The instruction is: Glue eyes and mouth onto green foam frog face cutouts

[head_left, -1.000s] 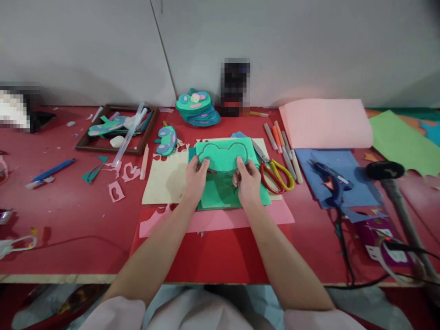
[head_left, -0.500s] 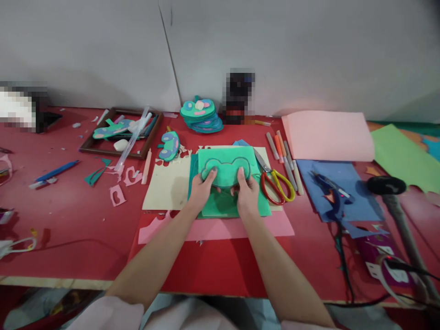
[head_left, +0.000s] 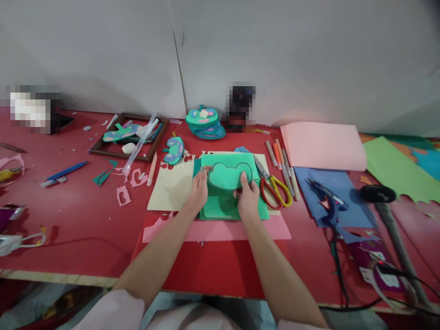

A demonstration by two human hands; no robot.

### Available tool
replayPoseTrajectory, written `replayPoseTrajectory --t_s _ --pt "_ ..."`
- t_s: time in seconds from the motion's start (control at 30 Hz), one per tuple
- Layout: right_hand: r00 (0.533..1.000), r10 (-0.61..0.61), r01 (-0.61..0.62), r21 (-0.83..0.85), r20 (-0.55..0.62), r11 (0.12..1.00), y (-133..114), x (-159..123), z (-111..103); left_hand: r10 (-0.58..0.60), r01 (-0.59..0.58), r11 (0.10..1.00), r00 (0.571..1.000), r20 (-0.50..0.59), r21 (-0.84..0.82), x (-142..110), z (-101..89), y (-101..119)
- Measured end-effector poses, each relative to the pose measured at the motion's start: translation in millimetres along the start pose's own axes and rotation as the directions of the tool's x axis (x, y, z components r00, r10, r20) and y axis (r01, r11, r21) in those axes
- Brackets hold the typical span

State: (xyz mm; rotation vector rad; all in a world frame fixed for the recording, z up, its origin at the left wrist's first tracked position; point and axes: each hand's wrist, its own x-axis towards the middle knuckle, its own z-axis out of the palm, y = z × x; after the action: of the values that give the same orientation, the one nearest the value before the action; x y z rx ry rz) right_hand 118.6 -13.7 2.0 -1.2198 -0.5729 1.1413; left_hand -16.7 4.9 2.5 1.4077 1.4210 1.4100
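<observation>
Both my hands rest on a stack of green foam sheets [head_left: 220, 206] in the middle of the red table [head_left: 68, 220]. My left hand [head_left: 198, 192] pinches the left edge of a green frog-shaped cutout [head_left: 228, 175] lying on the top sheet. My right hand [head_left: 248, 197] grips the cutout's lower right edge, thumb on top. Under the green sheets lie a cream sheet [head_left: 168, 190] and a pink sheet [head_left: 220, 229].
Red-and-yellow scissors [head_left: 275, 188] and several markers [head_left: 282, 158] lie just right of my hands. A blue glue gun [head_left: 325, 192] sits on blue paper. Finished frog shapes [head_left: 205, 123] are stacked at the back. A wooden frame [head_left: 129, 137] and pink scraps [head_left: 129, 183] lie left.
The view has shifted slightly. My hands have slid the frog cutout a little on the green sheet, with my left fingers now at its upper left edge.
</observation>
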Motion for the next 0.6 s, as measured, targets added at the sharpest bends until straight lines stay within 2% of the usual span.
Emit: replayPoseTrajectory --t_s 0.07,0.1,0.13,0.2,0.27,0.33,0.37,0.5,0.6 --pt "1.000 0.013 -0.013 0.044 -0.012 0.999 0 1 -1 0.201 -0.199 0.951 0.979 0.015 0.238 12 -15.6 0" --pt "1.000 0.020 -0.019 0.055 -0.012 0.998 0 2 -1 0.255 -0.219 0.899 0.966 -0.046 0.378 19 -24.8 -1" --pt "1.000 0.024 -0.024 0.057 -0.010 0.998 0 2 -1 0.268 -0.183 0.849 0.958 -0.106 0.495 25 -34.3 -3" --pt "1.000 0.025 -0.025 0.042 -0.003 0.999 0 2 0 0.219 -0.026 0.757 0.952 -0.216 0.653 36 -51.7 -12" --pt "1.000 0.025 -0.025 0.024 0.002 0.999 0 3 0 0.120 0.118 0.705 0.952 -0.282 0.699 44 -64.8 -23" --pt "0.999 0.031 -0.031 0.001 0.007 1.000 1 3 1 0.033 0.183 0.715 0.955 -0.294 0.675 49 -73.3 -33" --pt "0.999 0.032 -0.032 -0.010 0.008 0.999 1 4 1 0.027 0.191 0.720 0.953 -0.301 0.667 51 -76.4 -37" --pt "0.999 0.037 -0.036 -0.042 0.013 0.998 1 5 0 0.103 0.118 0.732 0.954 -0.280 0.671 57 -87.7 -39" --pt "0.999 0.042 -0.041 -0.056 0.023 0.998 0 4 0 0.200 0.125 0.734 0.900 -0.387 0.668 63 -96.1 -31"
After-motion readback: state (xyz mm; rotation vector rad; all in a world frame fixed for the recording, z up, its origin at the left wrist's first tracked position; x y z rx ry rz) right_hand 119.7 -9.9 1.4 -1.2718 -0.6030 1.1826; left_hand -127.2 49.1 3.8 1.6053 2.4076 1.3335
